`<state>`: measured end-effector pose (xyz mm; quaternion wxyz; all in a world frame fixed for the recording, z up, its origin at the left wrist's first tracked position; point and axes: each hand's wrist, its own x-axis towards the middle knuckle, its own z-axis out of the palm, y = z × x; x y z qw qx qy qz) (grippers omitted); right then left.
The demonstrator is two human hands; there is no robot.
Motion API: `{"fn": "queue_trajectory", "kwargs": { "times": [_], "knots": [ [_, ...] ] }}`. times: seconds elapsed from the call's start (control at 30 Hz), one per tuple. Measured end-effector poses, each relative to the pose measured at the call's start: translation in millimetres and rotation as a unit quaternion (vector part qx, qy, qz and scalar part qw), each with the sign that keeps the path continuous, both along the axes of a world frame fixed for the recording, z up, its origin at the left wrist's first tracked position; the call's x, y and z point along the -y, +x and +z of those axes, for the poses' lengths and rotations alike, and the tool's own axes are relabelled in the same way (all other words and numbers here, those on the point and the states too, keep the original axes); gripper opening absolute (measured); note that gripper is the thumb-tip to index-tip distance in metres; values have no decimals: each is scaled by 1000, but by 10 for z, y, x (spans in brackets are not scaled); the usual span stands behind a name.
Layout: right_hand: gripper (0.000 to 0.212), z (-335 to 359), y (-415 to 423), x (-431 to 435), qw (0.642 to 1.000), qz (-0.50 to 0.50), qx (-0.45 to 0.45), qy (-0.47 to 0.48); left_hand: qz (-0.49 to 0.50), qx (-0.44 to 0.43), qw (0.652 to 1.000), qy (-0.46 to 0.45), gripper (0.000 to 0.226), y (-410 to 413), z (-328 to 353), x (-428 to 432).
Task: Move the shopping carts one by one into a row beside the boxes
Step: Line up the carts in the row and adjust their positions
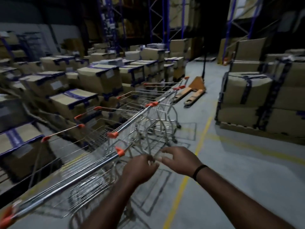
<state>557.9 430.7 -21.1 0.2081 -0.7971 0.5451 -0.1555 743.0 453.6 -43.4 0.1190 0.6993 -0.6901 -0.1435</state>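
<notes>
Reaching forward over the floor, both hands meet just right of the nearest cart — neither grip holds anything. The left hand has its fingers curled loosely inward, and the right hand, with a dark band on its wrist, has its fingers spread and half bent. The fingertips of the two hands lie close together; blur hides whether they touch.

The carts stand in a row running away from the camera, their steel handles with orange end caps lined up one behind another. The nearest handle runs from the lower left corner up to a cap just left of the left hand, apart from it. The row sits right beside the boxes, brown cartons with dark tape stacked along the left side — the far cart ends near an orange pallet jack lying on the floor.

A yellow line runs along the floor to the right of the carts. More boxes are piled on a pallet stack on the right, and blue racks rise in the dark behind
</notes>
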Motion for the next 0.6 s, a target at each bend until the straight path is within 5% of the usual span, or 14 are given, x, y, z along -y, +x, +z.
{"fn": "queue_trajectory", "kwargs": {
  "times": [0.6],
  "knots": [
    [57, -79, -1493, 2869, 986, -163, 10, 13, -135, -77, 988, 4, 65, -1412, -276, 3646]
  ]
}}
